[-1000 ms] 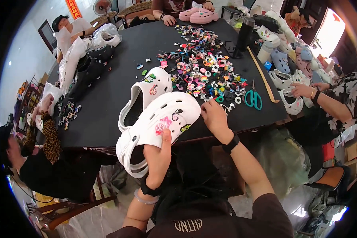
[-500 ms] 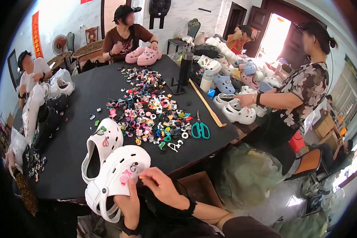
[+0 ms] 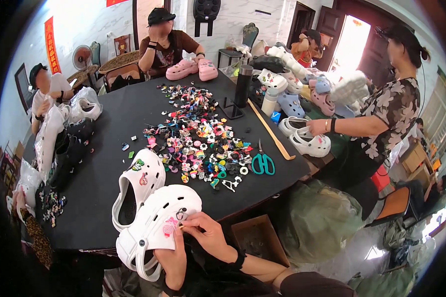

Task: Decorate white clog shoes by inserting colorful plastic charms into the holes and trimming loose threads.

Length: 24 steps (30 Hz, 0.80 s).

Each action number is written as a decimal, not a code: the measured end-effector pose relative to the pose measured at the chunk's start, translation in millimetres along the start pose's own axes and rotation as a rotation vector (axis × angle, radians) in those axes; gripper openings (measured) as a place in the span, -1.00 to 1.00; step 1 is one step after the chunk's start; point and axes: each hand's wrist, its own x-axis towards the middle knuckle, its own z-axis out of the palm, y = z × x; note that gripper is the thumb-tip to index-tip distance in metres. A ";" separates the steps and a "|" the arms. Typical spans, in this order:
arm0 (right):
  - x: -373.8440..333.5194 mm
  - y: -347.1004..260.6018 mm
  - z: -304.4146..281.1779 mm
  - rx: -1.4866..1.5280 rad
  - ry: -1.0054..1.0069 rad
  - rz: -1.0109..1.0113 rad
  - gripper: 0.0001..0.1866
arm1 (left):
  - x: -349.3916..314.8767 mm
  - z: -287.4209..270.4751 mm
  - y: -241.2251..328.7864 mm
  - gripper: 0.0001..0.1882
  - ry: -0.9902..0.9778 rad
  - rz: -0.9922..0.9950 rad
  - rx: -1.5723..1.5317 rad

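The left hand (image 3: 172,257) grips a white clog (image 3: 156,225) from below at the near edge of the black desk (image 3: 99,183), fingers clamped on its side. The right hand (image 3: 208,235) is pinched together at the clog's top, fingertips on a small charm beside a pink charm (image 3: 169,226) already fixed there. A second white clog (image 3: 139,183) lies on the desk just behind, and a heap of coloured charms (image 3: 198,138) spreads near the middle, with green scissors (image 3: 263,162) beside it.

The clog hangs partly past the desk edge, so a hard push on the charm could twist it out of the left hand's grip, or the charm could slip from the fingertips and drop to the floor.

Compared with half a second ago, the view has tipped upward and the clog sits lower in it; both hands keep the same hold
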 end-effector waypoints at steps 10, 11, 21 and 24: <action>-1.5 6.4 -4.1 0.134 -0.090 0.037 -0.85 | -5.3 -1.5 -7.6 -0.74 0.013 -0.010 0.016; -2.0 7.9 -4.5 0.129 -0.099 0.041 -0.86 | -5.5 -2.2 -9.5 -0.73 0.005 -0.032 -0.005; 1.1 9.5 -8.9 -0.010 -0.139 -0.117 -0.83 | -7.9 -2.5 -15.8 -0.70 -0.005 -0.079 -0.071; 5.9 7.4 -13.4 -0.179 -0.156 -0.208 -0.82 | -5.9 -1.4 -12.7 -0.70 -0.001 -0.088 -0.124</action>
